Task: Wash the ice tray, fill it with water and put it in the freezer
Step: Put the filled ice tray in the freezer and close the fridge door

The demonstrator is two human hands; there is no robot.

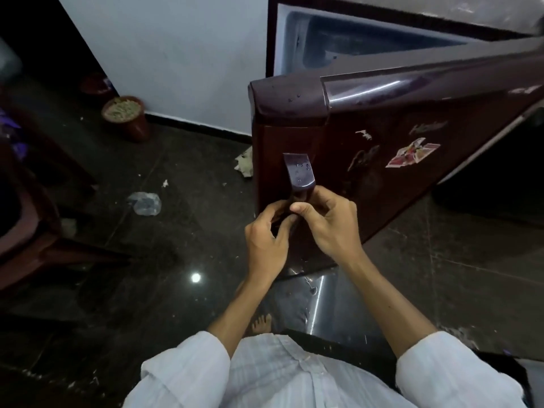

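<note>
While you stand on the dark polished stone floor (182, 304), its glossy surface throws back a small round spot of light and carries scattered white specks and scraps. A crumpled clear plastic bag (144, 203) lies on it to your left, and a wad of pale paper (245, 166) sits near the foot of the refrigerator. A pale, matte wall (176, 54) with a dark skirting strip runs behind, and against it stands a reddish-brown tapered pot (125, 116) filled with pale gravelly matter. Dark wooden furniture (32, 231) fills the left edge.

Your fridge door (382, 172) is swung open toward you, a glossy maroon panel with rounded top corners, beaded with a few water drops and marked with a torn colourful sticker (412, 153). Behind its top edge the freezer compartment (368, 39) shows as a pale, smooth-walled cavity with a frosted look.

Your left hand (265, 240) and right hand (326, 222) are close together, touching, both curled around the lower end of the curved, shiny door handle (298, 178); the right thumb presses across the front while the left fingers hook in from the side. White, lightly striped sleeves (182, 375) are rolled to your forearms, and a bare foot (260, 322) shows below.

The ice tray cannot be seen from this view; whether it lies in the freezer cavity cannot be told.
</note>
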